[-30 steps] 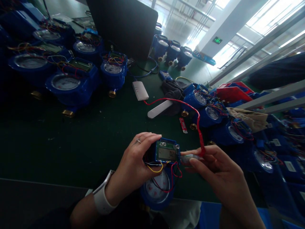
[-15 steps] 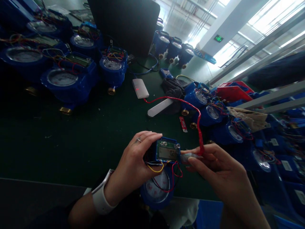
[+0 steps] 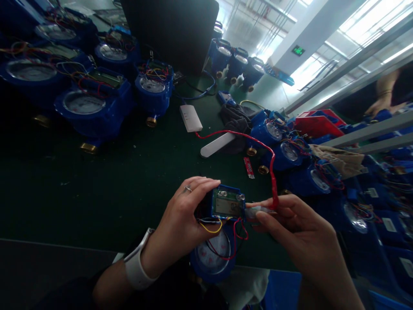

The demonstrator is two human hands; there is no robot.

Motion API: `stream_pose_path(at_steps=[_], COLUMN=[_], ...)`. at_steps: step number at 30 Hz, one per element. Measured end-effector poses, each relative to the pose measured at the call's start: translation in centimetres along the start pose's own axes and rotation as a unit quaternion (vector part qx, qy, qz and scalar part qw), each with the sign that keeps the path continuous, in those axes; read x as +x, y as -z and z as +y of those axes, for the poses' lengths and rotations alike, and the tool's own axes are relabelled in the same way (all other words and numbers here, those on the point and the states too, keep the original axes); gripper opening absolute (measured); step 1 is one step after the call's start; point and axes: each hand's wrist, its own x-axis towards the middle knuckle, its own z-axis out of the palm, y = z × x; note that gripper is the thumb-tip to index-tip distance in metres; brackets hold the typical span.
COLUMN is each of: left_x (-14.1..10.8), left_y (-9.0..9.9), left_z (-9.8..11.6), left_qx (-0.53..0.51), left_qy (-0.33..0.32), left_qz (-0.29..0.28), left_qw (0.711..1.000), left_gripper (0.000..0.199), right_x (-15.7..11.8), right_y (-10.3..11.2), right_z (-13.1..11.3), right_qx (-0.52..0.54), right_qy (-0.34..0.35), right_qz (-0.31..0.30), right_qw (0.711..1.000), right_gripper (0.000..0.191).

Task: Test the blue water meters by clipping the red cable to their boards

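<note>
My left hand (image 3: 185, 213) is wrapped round the electronics housing of a blue water meter (image 3: 215, 254) at the table's near edge. In the housing sits a green circuit board with a grey display (image 3: 226, 206); yellow, red and black wires loop out below it, over the round dial. From the right, my right hand (image 3: 295, 224) pinches a grey connector (image 3: 256, 211) against the side of the housing. A red cable (image 3: 272, 172) runs from this connector up to a white box (image 3: 190, 118). Where the connector tip meets the housing is hard to make out.
Several blue meters (image 3: 92, 105) with exposed wires stand at the left, more (image 3: 288, 153) at the right. A dark screen (image 3: 174, 30) rises behind. A grey flat bar (image 3: 217, 145), a red label piece (image 3: 248, 167) and dark cloth (image 3: 235, 118) lie mid-table. Another person's hand (image 3: 383, 103) shows far right.
The red light on the white box is no longer lit. Another person's hand and forearm have come into view at the far right. My hands hold nearly the same place.
</note>
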Motion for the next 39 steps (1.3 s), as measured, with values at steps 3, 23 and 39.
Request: stream_pose_path(at_steps=[3,23,39], left_x=[-0.03,0.04,-0.04], left_y=[-0.04,-0.03,-0.21], left_z=[0.01,0.10,-0.11], left_qx=[0.003,-0.002,-0.001], left_qy=[0.001,-0.009,-0.012], left_qz=[0.000,0.006,0.006], left_qw=[1.000,1.000,1.000], left_gripper=[0.079,0.080,0.080], right_x=[0.00,-0.32,-0.21], right_y=[-0.06,0.09,0.15], right_z=[-0.09,0.12,-0.12], right_qx=[0.002,-0.058,-0.053], right_qy=[-0.007,0.051,0.037], right_qz=[0.008,-0.014,-0.020], right_qw=[1.000,0.997,0.998], right_gripper=[0.014,0.018,0.012])
